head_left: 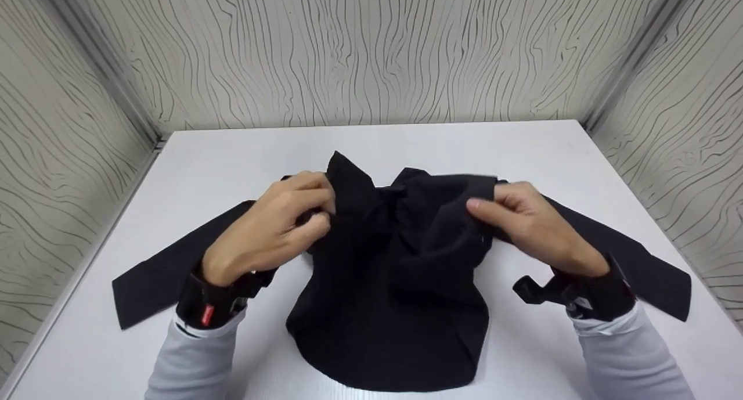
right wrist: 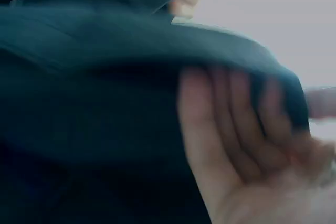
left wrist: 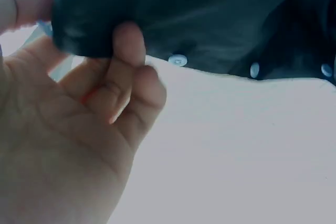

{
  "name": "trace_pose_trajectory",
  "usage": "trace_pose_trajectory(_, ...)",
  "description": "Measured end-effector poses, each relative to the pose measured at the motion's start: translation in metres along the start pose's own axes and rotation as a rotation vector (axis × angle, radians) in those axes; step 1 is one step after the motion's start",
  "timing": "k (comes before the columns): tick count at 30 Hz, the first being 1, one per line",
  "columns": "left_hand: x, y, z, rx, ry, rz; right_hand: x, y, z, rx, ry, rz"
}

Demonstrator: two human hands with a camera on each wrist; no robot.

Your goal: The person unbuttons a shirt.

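While the left hand (head_left: 270, 223) pinches the black shirt (head_left: 383, 324) with curled fingers (pale buttons (left wrist: 178, 60) edge it), the right hand (head_left: 534, 226) pinches it between thumb and fingers.

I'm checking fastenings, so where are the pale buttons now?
In the left wrist view, pale buttons line the lower edge of the dark garment, right of the left hand.

A wood-grain back panel (head_left: 371, 51) rises behind the far edge of the white tabletop (head_left: 232, 153); matching side panels (head_left: 688, 110) flank its left and right edges, grey metal posts (head_left: 101, 57) at both far corners.
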State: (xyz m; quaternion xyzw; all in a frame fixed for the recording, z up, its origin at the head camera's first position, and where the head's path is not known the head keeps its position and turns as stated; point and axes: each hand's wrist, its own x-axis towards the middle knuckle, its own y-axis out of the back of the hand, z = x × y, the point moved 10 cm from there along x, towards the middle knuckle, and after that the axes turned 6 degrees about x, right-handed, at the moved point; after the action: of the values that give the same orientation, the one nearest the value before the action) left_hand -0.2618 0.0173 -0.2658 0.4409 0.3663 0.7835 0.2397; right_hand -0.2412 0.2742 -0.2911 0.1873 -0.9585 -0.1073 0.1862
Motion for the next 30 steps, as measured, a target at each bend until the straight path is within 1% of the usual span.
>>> trace_pose_trajectory(1,-0.004,-0.005,0.006,-0.002,-0.016,-0.034,-0.006,-0.008,0.0,-0.102,0.038,-0.08)
trace_pose_trajectory(3,-0.013,-0.018,0.019,0.003,-0.055,-0.118,-0.021,-0.027,0.001,-0.259,0.132,-0.245)
trace_pose_trajectory(5,-0.023,-0.038,0.032,0.014,-0.106,-0.223,-0.035,-0.047,0.006,-0.37,0.217,-0.399)
trace_pose_trajectory(7,-0.033,-0.061,0.044,0.003,-0.16,-0.346,-0.048,-0.064,0.015,-0.433,0.23,-0.534)
trace_pose_trajectory(9,-0.043,-0.084,0.054,-0.048,-0.203,-0.485,-0.057,-0.074,0.024,-0.471,0.196,-0.636)
trace_pose_trajectory(10,-0.048,-0.093,0.058,-0.08,-0.216,-0.551,-0.06,-0.077,0.028,-0.455,0.177,-0.675)
trace_pose_trajectory(11,-0.052,-0.1,0.06,-0.114,-0.226,-0.604,-0.061,-0.076,0.03,-0.434,0.147,-0.697)
trace_pose_trajectory(12,-0.054,-0.104,0.062,-0.151,-0.23,-0.643,-0.06,-0.073,0.032,-0.411,0.114,-0.699)
trace_pose_trajectory(13,-0.054,-0.106,0.062,-0.182,-0.23,-0.664,-0.057,-0.067,0.033,-0.388,0.085,-0.684)
trace_pose_trajectory(14,-0.052,-0.105,0.059,-0.204,-0.221,-0.672,-0.053,-0.059,0.033,-0.365,0.062,-0.651)
trace_pose_trajectory(15,-0.048,-0.102,0.054,-0.212,-0.214,-0.66,-0.047,-0.049,0.034,-0.35,0.038,-0.601)
trace_pose_trajectory(16,-0.042,-0.097,0.047,-0.207,-0.205,-0.628,-0.039,-0.037,0.036,-0.356,0.023,-0.533)
trace_pose_trajectory(17,-0.035,-0.09,0.036,-0.192,-0.185,-0.581,-0.031,-0.023,0.038,-0.384,0.005,-0.45)
trace_pose_trajectory(18,-0.027,-0.083,0.022,-0.174,-0.151,-0.525,-0.024,-0.008,0.042,-0.417,-0.019,-0.364)
trace_pose_trajectory(19,-0.02,-0.076,0.004,-0.139,-0.107,-0.457,-0.016,0.007,0.046,-0.465,-0.028,-0.279)
trace_pose_trajectory(20,-0.013,-0.068,-0.016,-0.097,-0.051,-0.389,-0.009,0.021,0.051,-0.52,-0.035,-0.2)
trace_pose_trajectory(21,-0.008,-0.061,-0.039,-0.044,0.014,-0.318,-0.003,0.035,0.057,-0.581,-0.054,-0.129)
trace_pose_trajectory(22,-0.004,-0.055,-0.064,0.012,0.097,-0.252,0.003,0.047,0.064,-0.64,-0.077,-0.068)
trace_pose_trajectory(23,-0.003,-0.049,-0.089,0.065,0.193,-0.196,0.008,0.059,0.073,-0.686,-0.112,-0.024)
trace_pose_trajectory(24,-0.005,-0.044,-0.114,0.109,0.297,-0.153,0.013,0.069,0.083,-0.72,-0.15,0.007)
trace_pose_trajectory(25,-0.008,-0.041,-0.138,0.147,0.4,-0.127,0.017,0.078,0.093,-0.748,-0.19,0.025)
trace_pose_trajectory(26,-0.013,-0.04,-0.159,0.175,0.501,-0.125,0.02,0.085,0.105,-0.761,-0.24,0.031)
trace_pose_trajectory(28,-0.024,-0.043,-0.194,0.206,0.676,-0.167,0.024,0.097,0.126,-0.769,-0.341,0.025)
trace_pose_trajectory(29,-0.03,-0.045,-0.208,0.211,0.748,-0.201,0.025,0.101,0.135,-0.767,-0.383,0.017)
trace_pose_trajectory(30,-0.035,-0.048,-0.218,0.209,0.806,-0.235,0.026,0.104,0.142,-0.761,-0.414,0.006)
